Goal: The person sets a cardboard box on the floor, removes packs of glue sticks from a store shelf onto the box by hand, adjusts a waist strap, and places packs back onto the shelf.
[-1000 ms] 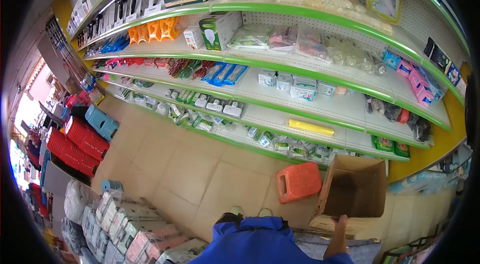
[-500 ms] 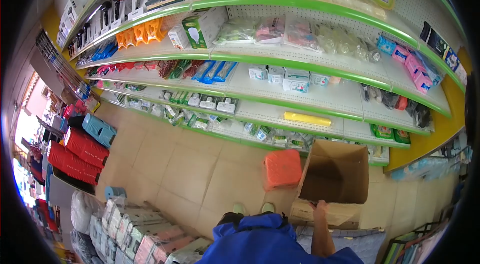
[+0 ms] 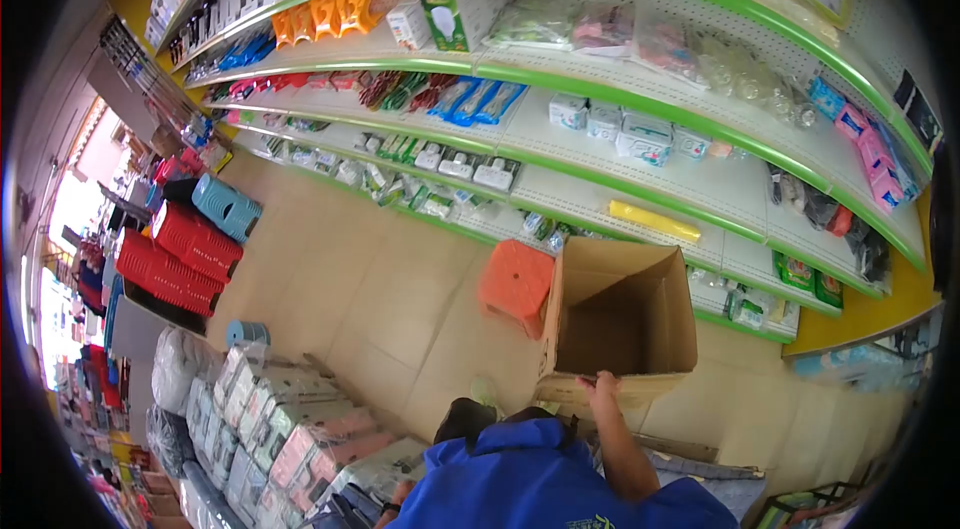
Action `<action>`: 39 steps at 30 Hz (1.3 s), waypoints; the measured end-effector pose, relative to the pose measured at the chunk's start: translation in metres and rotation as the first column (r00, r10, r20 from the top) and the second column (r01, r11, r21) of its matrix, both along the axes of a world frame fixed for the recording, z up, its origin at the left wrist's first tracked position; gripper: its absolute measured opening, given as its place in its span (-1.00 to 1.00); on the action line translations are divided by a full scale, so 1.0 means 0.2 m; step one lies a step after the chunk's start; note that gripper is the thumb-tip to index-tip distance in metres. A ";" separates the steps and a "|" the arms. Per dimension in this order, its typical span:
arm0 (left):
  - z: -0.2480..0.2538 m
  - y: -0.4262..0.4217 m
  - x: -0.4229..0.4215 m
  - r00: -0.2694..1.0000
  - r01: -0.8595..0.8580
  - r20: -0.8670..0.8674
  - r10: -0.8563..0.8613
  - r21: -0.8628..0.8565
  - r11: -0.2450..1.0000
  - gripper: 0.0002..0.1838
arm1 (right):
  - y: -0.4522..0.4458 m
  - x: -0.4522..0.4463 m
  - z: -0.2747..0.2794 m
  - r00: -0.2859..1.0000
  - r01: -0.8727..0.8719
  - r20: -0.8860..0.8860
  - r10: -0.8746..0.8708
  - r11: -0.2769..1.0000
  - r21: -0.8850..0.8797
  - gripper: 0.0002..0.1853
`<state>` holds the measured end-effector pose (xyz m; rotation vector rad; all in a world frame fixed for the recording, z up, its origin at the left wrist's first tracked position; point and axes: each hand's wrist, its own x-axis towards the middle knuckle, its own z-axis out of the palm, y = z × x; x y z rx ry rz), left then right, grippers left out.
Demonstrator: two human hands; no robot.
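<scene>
My right hand (image 3: 600,389) is closed on the near rim of an open cardboard box (image 3: 665,349), fingers bent over its edge. The box stands on the floor with its opening facing up toward me, and its inside looks bare. Against the box's left side is an orange plastic stool (image 3: 515,281). Only a little of my left hand (image 3: 402,493) shows, low beside my blue top, close to a stack of plastic-wrapped packs (image 3: 300,429). Its fingers are mostly hidden.
Green-edged shelves (image 3: 560,169) with packaged goods curve across the front; the box stands close to the lowest one. A yellow roll (image 3: 655,222) lies on a lower shelf. Red plastic baskets (image 3: 170,274) and a blue spool (image 3: 247,333) are at left.
The box has shifted left along the shelves with my right hand on its rim, and the stool has shifted left too. My left hand has come partly into view. The camera view has turned.
</scene>
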<state>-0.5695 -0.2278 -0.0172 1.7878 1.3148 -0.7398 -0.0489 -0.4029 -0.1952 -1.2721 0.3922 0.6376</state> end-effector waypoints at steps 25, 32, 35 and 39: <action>0.07 1.21 -0.20 0.448 -0.794 0.617 0.647 -0.059 0.606 -0.70 | 0.91 -0.69 1.41 0.981 0.189 -0.023 -0.193 0.975 -0.114 -0.80; 0.03 1.48 -0.23 0.411 -0.728 0.646 0.643 -0.192 0.658 -0.73 | 1.15 -0.83 1.56 0.996 0.079 -0.035 -0.078 0.997 0.011 -0.79; -0.06 1.44 -0.24 0.370 -0.732 0.674 0.639 -0.212 0.648 -0.75 | 1.31 -0.81 1.41 0.997 0.076 -0.031 -0.074 0.994 0.075 -0.81; -0.03 1.27 -0.27 0.312 -0.720 0.656 0.687 -0.309 0.621 -0.78 | 1.55 -0.81 1.33 0.993 0.104 -0.056 -0.101 0.993 0.057 -0.82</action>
